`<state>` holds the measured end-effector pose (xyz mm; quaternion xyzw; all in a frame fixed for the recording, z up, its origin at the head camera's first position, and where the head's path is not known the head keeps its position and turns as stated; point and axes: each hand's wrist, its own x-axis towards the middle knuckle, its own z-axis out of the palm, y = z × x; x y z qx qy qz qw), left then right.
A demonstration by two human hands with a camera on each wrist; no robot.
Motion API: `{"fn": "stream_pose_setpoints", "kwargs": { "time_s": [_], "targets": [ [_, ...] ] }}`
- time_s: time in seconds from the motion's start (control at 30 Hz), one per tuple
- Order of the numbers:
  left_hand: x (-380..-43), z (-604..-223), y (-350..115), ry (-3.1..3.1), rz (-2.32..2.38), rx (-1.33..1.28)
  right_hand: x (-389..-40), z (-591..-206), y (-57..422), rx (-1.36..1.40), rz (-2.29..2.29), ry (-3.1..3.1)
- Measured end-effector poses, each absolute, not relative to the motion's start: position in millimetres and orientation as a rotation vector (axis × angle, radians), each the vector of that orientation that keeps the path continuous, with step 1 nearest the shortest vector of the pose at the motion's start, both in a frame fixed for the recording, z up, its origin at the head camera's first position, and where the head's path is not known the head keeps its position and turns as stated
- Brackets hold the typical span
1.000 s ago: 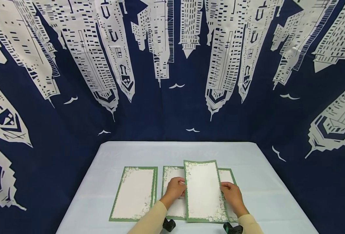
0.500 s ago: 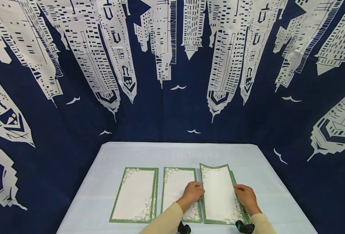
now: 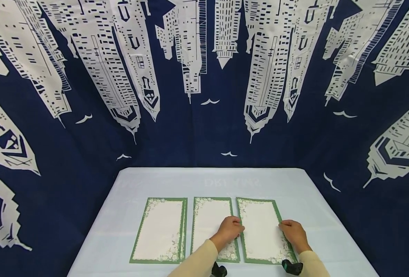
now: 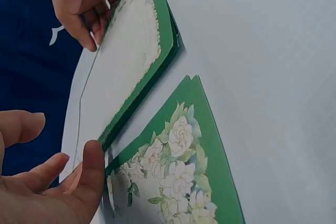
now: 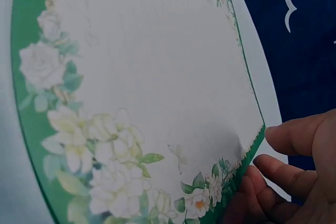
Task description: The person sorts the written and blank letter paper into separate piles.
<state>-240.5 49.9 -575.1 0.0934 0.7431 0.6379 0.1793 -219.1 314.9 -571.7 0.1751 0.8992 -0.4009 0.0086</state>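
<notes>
A paper sheet (image 3: 261,231) with a green border and white flowers lies on top of another at the right of the row. My left hand (image 3: 227,232) is at its left edge, and in the left wrist view the thumb (image 4: 93,161) touches that edge. At the opposite edge my right hand (image 3: 294,234) pinches the sheet; the right wrist view shows the thumb (image 5: 291,139) above and fingers below the rim. The middle floral sheet (image 3: 209,223) lies beneath my left wrist, partly covered by the hand and sleeve.
Another floral sheet (image 3: 159,231) lies at the left, with a second green edge showing under it. All rest on a table with a white cloth (image 3: 156,182). A dark blue cloth (image 3: 190,142) with white building prints hangs behind.
Both hands have carried the top sheet rightward from over the middle sheet. Its raised, curved top has come down and it now lies nearly flat.
</notes>
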Motion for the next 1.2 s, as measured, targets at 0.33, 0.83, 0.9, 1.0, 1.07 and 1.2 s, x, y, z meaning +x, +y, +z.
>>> {"fn": "stream_pose_setpoints", "kwargs": {
  "time_s": [0.33,0.83,0.9,1.0,1.07,1.2],
  "targets": [
    [-240.5,-573.6,23.7,2.168,1.796,0.296,-223.0,-565.2,278.8,0.397,-1.341,2.97],
    [-231.5,-567.4,-70.4,2.681,1.493,0.071,-222.4,-575.4,186.4,0.013,-1.466,2.876],
    [-230.7,-567.9,-75.1,2.66,1.469,0.048,-221.3,-576.2,181.6,0.021,-1.435,2.841],
    [-229.9,-568.1,-78.0,2.634,1.463,0.054,-220.4,-573.6,175.5,0.076,-1.412,2.789],
    [-230.4,-568.2,-78.4,2.624,1.471,0.068,-220.2,-571.2,172.0,0.084,-1.398,2.778],
    [-231.4,-568.1,-79.6,2.614,1.478,0.072,-220.4,-570.5,165.0,0.077,-1.37,2.782]
  ]
}}
